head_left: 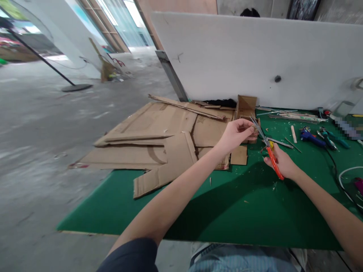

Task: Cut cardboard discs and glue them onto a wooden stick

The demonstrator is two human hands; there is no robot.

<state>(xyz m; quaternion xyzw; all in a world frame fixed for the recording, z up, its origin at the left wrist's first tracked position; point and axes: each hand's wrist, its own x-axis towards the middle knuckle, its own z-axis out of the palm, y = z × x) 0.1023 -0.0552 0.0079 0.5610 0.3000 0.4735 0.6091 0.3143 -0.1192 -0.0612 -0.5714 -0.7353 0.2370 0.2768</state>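
My right hand (pixel 280 162) grips a pair of scissors (pixel 274 162) with orange-red handles. The grey blades point up and away from me, toward my left hand. My left hand (pixel 239 130) is closed in a pinch beside the blade tips. Whatever lies between its fingertips is too small to make out. Just behind that hand stands a small open cardboard box (pixel 246 102), partly hidden by the fingers. Below it, a small square of cardboard (pixel 239 155) lies on the green tabletop (pixel 227 211).
Large flattened cardboard sheets (pixel 176 117) cover the table's left and overhang its edge. To the right lie a wooden stick (pixel 293 134), a blue-handled tool (pixel 313 138), pliers (pixel 326 138) and a white cable (pixel 342 181). A white board (pixel 255 60) rises along the back.
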